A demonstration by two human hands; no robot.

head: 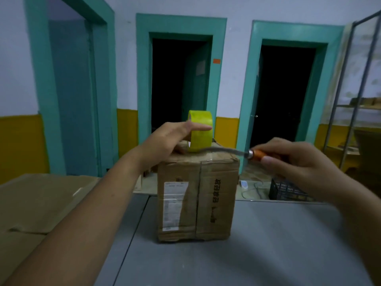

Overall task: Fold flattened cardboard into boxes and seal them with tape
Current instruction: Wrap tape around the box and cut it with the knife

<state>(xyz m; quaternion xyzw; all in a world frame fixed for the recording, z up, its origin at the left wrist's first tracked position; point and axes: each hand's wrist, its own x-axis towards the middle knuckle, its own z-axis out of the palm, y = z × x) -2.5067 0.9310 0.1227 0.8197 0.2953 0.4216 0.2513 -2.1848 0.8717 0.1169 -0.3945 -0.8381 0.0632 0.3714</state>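
Note:
A brown cardboard box [196, 195] stands folded on the grey table [257, 244], with a white label on its front and tape along its seam. On the box's top stands a yellow-green roll of tape [201, 131], upright on its edge. My left hand [171, 141] holds the roll, one finger lying straight across its face. My right hand [296, 159] grips the orange handle of a knife [255, 154]. The knife's grey blade, blurred, reaches left to the foot of the roll, just above the box top.
Flattened cardboard sheets [41, 203] lie on the left of the table. Beyond the table's far edge are a black crate [286, 190] and cables on the floor. A metal shelf rack [354, 100] stands at the right. Teal door frames line the wall behind.

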